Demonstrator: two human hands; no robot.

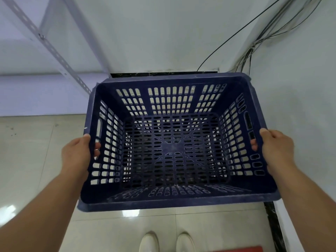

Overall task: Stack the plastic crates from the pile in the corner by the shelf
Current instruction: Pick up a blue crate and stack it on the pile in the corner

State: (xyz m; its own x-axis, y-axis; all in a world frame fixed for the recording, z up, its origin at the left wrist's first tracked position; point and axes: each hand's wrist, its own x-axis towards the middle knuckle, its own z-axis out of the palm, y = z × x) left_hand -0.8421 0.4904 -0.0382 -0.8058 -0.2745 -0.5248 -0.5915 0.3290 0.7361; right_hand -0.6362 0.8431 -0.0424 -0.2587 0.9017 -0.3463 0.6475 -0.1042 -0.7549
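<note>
Head view. Dark blue plastic crate [174,142] fills the centre of the frame, open top facing the camera, empty. Walls and floor are a grid of slotted holes; pale floor and wall show through the wall slots. A cross-shaped rib marks the crate floor. Rim is scuffed, whitish dust along the near edge at 6 o'clock. Long handle slots on the short walls at 9 and 3 o'clock. Through the floor slots something dark shows underneath; cannot tell whether it is another crate. Crate is level, in the room corner, its far rim near the wall base at 12 o'clock.

Left hand [77,155] at 9 o'clock grips the left rim, thumb on top, fingertips [97,145] curled through the wall slots to the inside. Right hand [277,151] at 3 o'clock clamps the right rim the same way, fingertips poking in just below the handle slot. Both hands closed on the crate, forearms bare.

Around it: white metal shelf post [52,50] with punched holes slants down from 11 o'clock, just beside the crate's far left corner. Black cables [254,42] hang down the wall at 1 o'clock, dropping behind the far right corner. Glossy beige floor tiles [27,160]. Two white shoes [166,241] at 6 o'clock, a red strip [238,249] beside them at 5 o'clock.
</note>
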